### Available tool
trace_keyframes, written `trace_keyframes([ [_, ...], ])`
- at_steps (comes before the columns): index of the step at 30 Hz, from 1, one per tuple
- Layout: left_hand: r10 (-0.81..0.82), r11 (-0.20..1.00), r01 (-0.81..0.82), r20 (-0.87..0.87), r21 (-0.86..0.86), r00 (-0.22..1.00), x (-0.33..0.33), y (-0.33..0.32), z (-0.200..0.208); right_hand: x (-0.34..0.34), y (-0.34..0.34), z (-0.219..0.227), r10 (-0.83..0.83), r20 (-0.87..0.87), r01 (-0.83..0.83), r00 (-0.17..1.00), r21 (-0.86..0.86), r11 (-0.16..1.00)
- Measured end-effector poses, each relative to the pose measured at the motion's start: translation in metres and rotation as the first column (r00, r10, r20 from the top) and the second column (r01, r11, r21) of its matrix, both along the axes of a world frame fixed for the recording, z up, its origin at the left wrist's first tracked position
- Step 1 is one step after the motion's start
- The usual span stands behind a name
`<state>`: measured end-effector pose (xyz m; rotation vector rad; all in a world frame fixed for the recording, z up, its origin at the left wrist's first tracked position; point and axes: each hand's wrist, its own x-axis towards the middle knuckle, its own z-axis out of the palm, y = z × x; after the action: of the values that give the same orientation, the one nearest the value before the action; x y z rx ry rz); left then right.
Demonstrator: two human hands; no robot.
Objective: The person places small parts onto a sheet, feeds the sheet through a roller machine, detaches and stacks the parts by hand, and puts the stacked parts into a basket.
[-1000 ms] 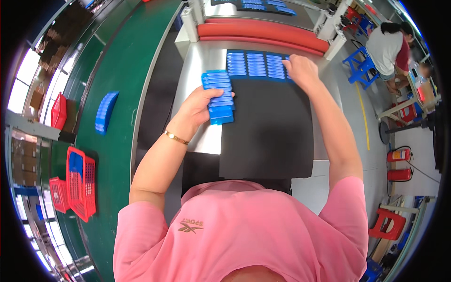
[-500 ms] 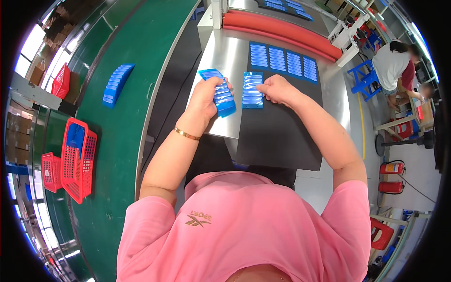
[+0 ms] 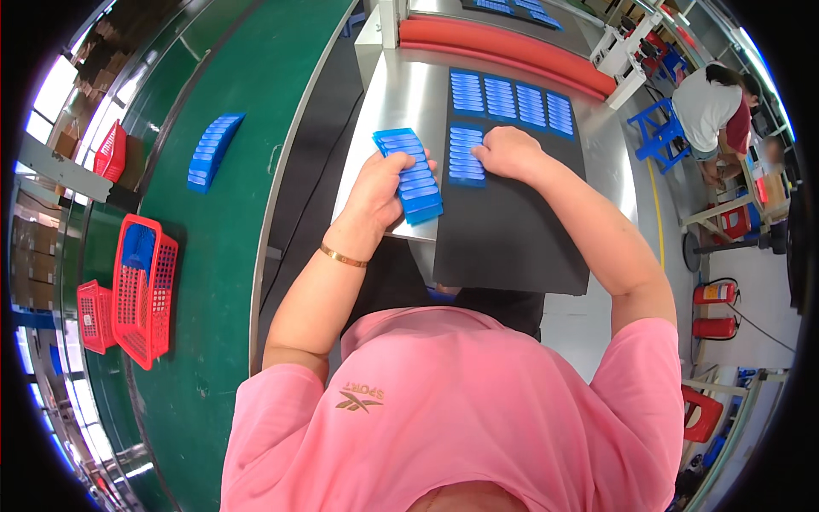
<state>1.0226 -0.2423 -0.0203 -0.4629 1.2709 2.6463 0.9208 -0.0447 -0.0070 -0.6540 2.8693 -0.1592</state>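
In my left hand [image 3: 380, 189] is a small stack of blue sheets [image 3: 417, 186], gripped along the left side with the thumb on top. Each sheet carries a row of pale, shiny oval pieces. My right hand [image 3: 514, 154] has its fingers pressed together at the right edge of a single blue sheet [image 3: 466, 155]. That sheet lies flat on a black board [image 3: 512, 230], just below a row of several similar blue sheets [image 3: 515, 102]. The fingertips of my right hand are partly hidden.
A red roller [image 3: 503, 53] spans the far end of the metal table [image 3: 397, 94]. On the green surface [image 3: 213, 273] at left lie a stack of blue sheets [image 3: 213, 152] and red baskets [image 3: 159, 307]. A person [image 3: 710, 111] sits at right near a blue stool [image 3: 661, 136].
The sheet at my right hand has moved up and slightly right, close under the row. My left hand has shifted a little right with its stack.
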Motion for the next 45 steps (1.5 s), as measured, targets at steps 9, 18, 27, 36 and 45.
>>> trace_keyframes([
  [9, -0.183, 0.979, 0.176, -0.066, -0.099, 0.981, 0.004, 0.026, 0.012, 0.062, 0.01, -0.009, 0.111, 0.181, 0.069, 0.977, -0.763, 0.643],
  [18, -0.168, 0.976, 0.17, 0.022, -0.136, 0.985, -0.018, 0.043, 0.019, -0.002, 0.071, -0.01, -0.17, 0.367, 0.36, 0.915, -0.549, 0.754],
  [27, -0.119, 0.992, 0.12, 0.015, -0.029, 0.993, -0.006, 0.042, 0.029, 0.002, 0.063, 0.005, -0.218, 0.134, 0.24, 0.967, -0.183, 0.953],
  [36, -0.321, 0.947, 0.322, -0.085, -0.003, 0.943, -0.004, 0.056, 0.017, 0.066, 0.043, 0.004, -0.04, 0.085, 0.09, 0.996, -0.733, 0.674],
  [45, -0.233, 0.971, 0.234, 0.028, -0.056, 0.972, -0.02, 0.064, 0.016, 0.001, 0.12, -0.005, -0.269, 0.096, 0.285, 0.958, -0.327, 0.901],
])
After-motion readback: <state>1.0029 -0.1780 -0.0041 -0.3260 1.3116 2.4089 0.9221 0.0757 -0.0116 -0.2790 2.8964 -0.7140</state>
